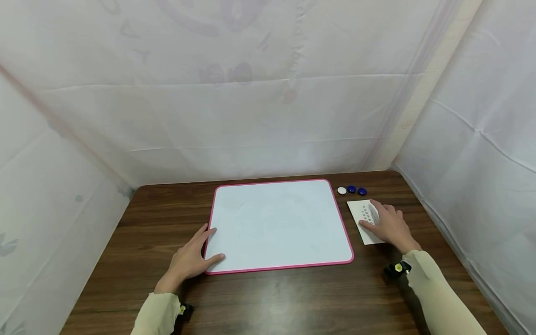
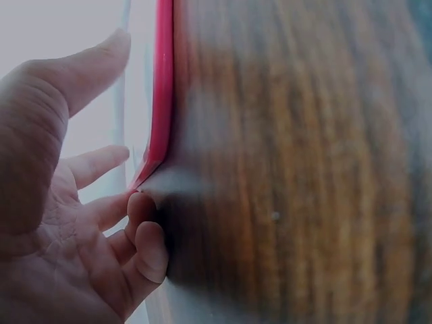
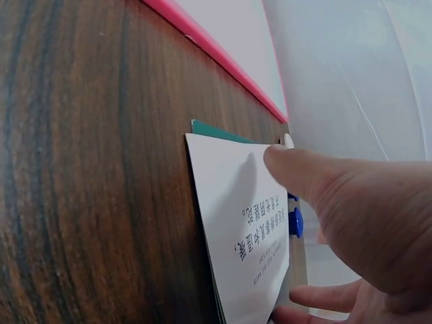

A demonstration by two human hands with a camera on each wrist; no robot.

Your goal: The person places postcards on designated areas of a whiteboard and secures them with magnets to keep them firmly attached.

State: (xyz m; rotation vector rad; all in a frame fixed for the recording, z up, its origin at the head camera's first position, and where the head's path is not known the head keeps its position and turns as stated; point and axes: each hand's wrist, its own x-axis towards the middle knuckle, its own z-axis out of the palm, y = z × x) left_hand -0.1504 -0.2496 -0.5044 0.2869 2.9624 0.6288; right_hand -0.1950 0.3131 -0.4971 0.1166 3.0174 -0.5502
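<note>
Landmark: white rectangular whiteboard with a thin pink frame [image 1: 278, 223], flat on the dark brown wood-grain table [image 1: 268, 304]; one short faint dark stroke [image 1: 241, 205] on its upper left part.
Left hand [image 1: 187, 259]: at the whiteboard's left edge near its lower left corner, fingers spread and relaxed, not clamped. Thumb reaches in over the white surface, index finger too, higher up the same edge. Left wrist view: the last two fingers bend in next to the frame corner; whether the thumb tip actually presses the surface, can't tell.
Right hand [image 1: 390, 226]: right of the whiteboard, pinching a white rectangular paper card with dark printed characters [image 3: 233, 209], thumb on its face, other fingers at its far side. The card sits just right of the whiteboard's right edge, bowed under the grip. A dark green sheet [image 3: 219, 131] peeks out from beneath it.
Beyond the card, off the whiteboard's upper right corner: one round white disc [image 1: 342, 190] nearest the frame, then a round dark blue disc [image 1: 351, 189], then a second dark blue disc [image 1: 362, 191] furthest out, all near each other.
Pale white fabric backdrop [image 1: 251, 116] hangs behind the whiteboard. Pale yellow-green sleeves on both arms, left sleeve [image 1: 156, 314] below the whiteboard's lower left corner, right sleeve [image 1: 439, 293] beyond its lower right corner
</note>
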